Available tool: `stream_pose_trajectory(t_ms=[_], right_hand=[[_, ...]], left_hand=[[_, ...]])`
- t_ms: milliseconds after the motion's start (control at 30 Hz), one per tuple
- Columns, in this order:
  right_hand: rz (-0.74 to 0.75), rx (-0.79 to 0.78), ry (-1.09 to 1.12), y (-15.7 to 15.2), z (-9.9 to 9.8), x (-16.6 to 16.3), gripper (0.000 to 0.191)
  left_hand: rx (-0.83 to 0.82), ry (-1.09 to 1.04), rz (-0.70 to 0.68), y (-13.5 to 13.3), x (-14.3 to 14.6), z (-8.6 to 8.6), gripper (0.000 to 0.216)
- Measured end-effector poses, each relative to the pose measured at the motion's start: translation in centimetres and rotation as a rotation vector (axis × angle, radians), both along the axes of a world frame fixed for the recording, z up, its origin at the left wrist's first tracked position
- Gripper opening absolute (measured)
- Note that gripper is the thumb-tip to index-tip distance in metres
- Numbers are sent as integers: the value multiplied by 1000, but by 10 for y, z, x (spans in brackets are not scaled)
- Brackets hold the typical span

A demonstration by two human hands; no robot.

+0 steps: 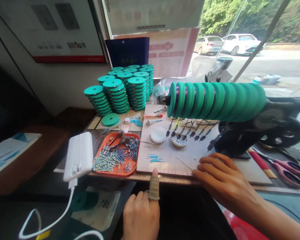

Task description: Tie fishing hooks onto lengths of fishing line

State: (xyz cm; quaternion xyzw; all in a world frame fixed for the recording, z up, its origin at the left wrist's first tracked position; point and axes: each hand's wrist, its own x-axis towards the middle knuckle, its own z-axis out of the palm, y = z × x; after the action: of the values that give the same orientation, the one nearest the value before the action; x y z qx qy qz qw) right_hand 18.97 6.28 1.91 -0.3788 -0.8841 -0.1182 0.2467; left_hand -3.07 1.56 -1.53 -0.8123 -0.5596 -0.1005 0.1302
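Observation:
My right hand (221, 176) rests on the right front of the pale board (170, 168). Its fingers are bent, and the thin metal needle (183, 162) runs out from its fingertips toward the left. At the board's front edge is my left hand (142, 211), its index finger stretched forward in a tan wrap and the other fingers curled; nothing shows in it. Small blue tubes (155, 158) lie on the board beyond that finger. A small bowl of white beads (179, 140) stands behind the needle. Above it, dark fittings (185, 133) hang on lines from green spools (215, 101).
An orange tray (137, 166) holds tubes and small metal parts. Stacks of green spools (115, 95) stand behind it. A white power bank (78, 155) with a cable is at left. A black geared stand (255, 133) carries the spool row. Pink-handled scissors (290, 171) lie at right.

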Motion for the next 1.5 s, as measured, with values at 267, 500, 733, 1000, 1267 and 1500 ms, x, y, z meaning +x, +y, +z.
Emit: stream_pose_trajectory(t_ms=[267, 500, 733, 1000, 1267, 1500], right_hand=[[30, 0, -31, -1, 1, 7, 27], [49, -4, -40, -1, 1, 11, 29], [45, 15, -47, -2, 3, 12, 31], [54, 6, -42, -2, 3, 14, 28], [50, 17, -44, -1, 5, 13, 29], [28, -34, -64, -5, 5, 10, 29]], left_hand=[[2, 56, 0, 3, 0, 3, 85], [9, 64, -17, 4, -1, 3, 80], [11, 67, -18, 5, 0, 3, 84], [9, 74, -24, 6, -1, 3, 84], [19, 74, -26, 6, -1, 3, 85], [22, 75, -23, 6, 0, 5, 83]])
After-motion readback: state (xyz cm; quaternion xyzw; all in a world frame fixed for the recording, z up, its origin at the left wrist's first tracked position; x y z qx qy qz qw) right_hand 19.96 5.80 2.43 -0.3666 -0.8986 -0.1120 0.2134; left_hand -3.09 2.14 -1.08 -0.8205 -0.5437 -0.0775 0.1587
